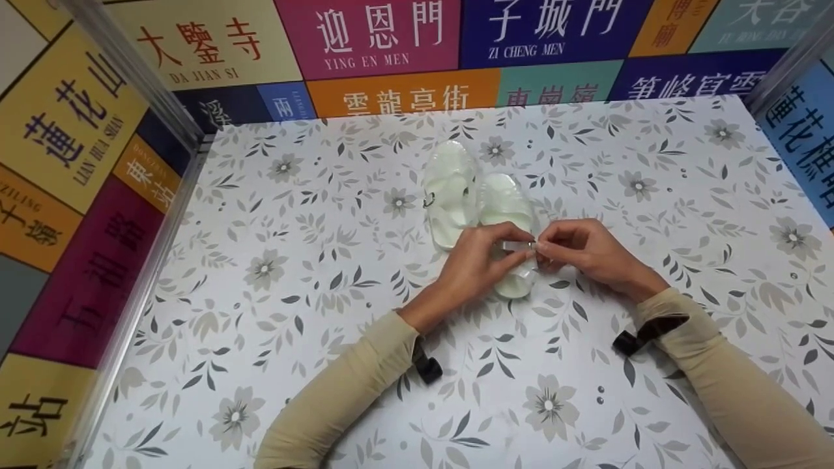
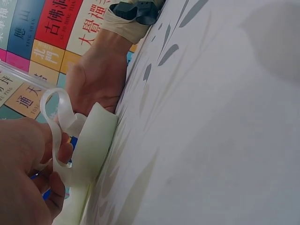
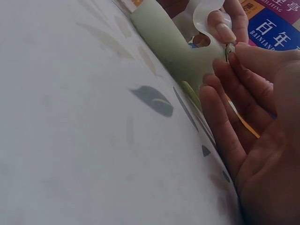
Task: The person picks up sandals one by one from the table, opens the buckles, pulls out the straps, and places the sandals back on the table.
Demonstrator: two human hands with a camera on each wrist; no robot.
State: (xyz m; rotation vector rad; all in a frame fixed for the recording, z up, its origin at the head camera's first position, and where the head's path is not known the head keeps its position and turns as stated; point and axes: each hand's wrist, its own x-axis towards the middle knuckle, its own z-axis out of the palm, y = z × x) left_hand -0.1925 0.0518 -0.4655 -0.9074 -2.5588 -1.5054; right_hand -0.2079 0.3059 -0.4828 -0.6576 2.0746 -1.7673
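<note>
Head view puts both hands at the middle of the tabletop (image 1: 273, 215), meeting over the nearer of two pale translucent sandals. Left hand (image 1: 479, 264) has its fingers curled, thumb and forefinger pinching a clear strap (image 1: 515, 245) of the right sandal (image 1: 505, 208). Right hand (image 1: 586, 254) comes in from the other side, its fingertips pinching the same strap at its end, where a small metal buckle shows; the two hands' fingertips nearly touch there.

From the left wrist camera, the left hand's fingers (image 2: 58, 152) are seen closed round the looping translucent strap (image 2: 54, 117), with the sandal's thick pale-green sole (image 2: 93, 145) lying flat on the tabletop just beside them and the right hand behind it. From the right wrist camera, the right hand's thumb and forefinger are pinched at the strap's end while its other fingers (image 3: 225, 126) lie fairly straight along the sole's edge (image 3: 164, 44).

Left sandal (image 1: 449, 192) lies just beside the held one, touching it along the side, its toe pointing away from the person. Both arms wear beige sleeves (image 1: 345, 397), each with a black wrist strap (image 1: 427, 368). Floral grey-and-white covering spreads across the tabletop, and coloured panels with Chinese characters (image 1: 384, 39) wall it in at the back and both sides.
</note>
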